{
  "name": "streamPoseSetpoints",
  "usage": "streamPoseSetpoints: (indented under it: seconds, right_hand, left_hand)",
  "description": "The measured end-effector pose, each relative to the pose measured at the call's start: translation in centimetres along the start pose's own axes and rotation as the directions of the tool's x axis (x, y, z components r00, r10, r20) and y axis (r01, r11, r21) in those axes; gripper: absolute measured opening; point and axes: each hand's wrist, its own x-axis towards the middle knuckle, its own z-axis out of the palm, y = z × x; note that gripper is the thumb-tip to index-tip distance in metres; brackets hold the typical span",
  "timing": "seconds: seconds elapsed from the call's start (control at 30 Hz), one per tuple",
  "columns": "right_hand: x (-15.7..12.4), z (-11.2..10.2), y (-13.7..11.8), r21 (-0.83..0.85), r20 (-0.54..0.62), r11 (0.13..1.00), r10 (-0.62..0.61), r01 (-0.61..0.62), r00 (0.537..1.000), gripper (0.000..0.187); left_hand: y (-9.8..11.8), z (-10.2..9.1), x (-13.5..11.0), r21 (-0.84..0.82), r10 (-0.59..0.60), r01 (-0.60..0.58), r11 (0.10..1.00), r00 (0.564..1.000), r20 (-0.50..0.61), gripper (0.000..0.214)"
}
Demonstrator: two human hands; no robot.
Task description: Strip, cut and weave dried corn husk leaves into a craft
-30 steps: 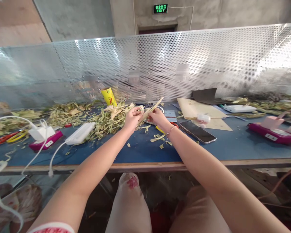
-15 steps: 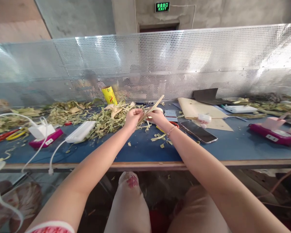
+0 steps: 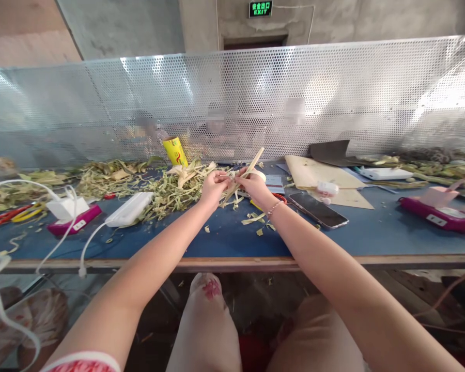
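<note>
My left hand [image 3: 213,188] and my right hand [image 3: 257,187] meet over the middle of the table, fingers pinched close together. Between them is a pale, dried husk-like strip [image 3: 256,159], its upper end slanting up past my right fingers and its lower end hanging below. Both hands are closed on the strip; the fingertips partly hide it. A rounded white thing shows behind my right hand, mostly covered. Left of my left hand lies a heap of dried, pale-green leaf strips [image 3: 170,192]. Scissors with red and yellow handles [image 3: 279,198] lie partly hidden under my right wrist.
A black phone [image 3: 318,210] and tan paper sheets [image 3: 313,173] lie to the right. On the left are a white power bank [image 3: 129,210], a magenta power strip [image 3: 74,222] and cables. A yellow tube [image 3: 175,151] stands before the perforated metal screen [image 3: 248,98].
The strip has tipped slightly more upright. My right fingers have closed in on it near my left fingertips; my arms have hardly moved.
</note>
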Motion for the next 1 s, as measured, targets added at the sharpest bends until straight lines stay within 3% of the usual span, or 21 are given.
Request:
streamPoseSetpoints:
  seconds: [0.3, 0.53, 0.73, 1.0]
  right_hand:
    - [0.1, -0.15, 0.1, -0.113, -0.078, 0.994, -0.015, 0.006, 0.997, 0.029]
    - [0.04, -0.3, 0.1, -0.104, -0.048, 0.994, -0.048, 0.043, 0.998, 0.026]
    - [-0.11, -0.16, 0.07, -0.094, 0.016, 0.993, -0.071, 0.072, 0.997, 0.033]
    - [-0.1, -0.1, -0.15, -0.058, 0.0, 0.997, -0.055, 0.055, 0.998, 0.03]
  left_hand:
    - [0.69, 0.44, -0.73, 0.004, -0.046, 0.046, 0.999, 0.999, 0.017, 0.031]
    - [0.92, 0.54, -0.8, -0.06, -0.121, 0.12, 0.991, 0.992, -0.019, 0.028]
    - [0.75, 0.32, -0.73, -0.037, -0.086, 0.085, 0.996, 0.996, -0.022, 0.027]
    - [1.01, 0.41, -0.74, -0.134, -0.144, 0.14, 0.981, 0.989, -0.017, 0.026]
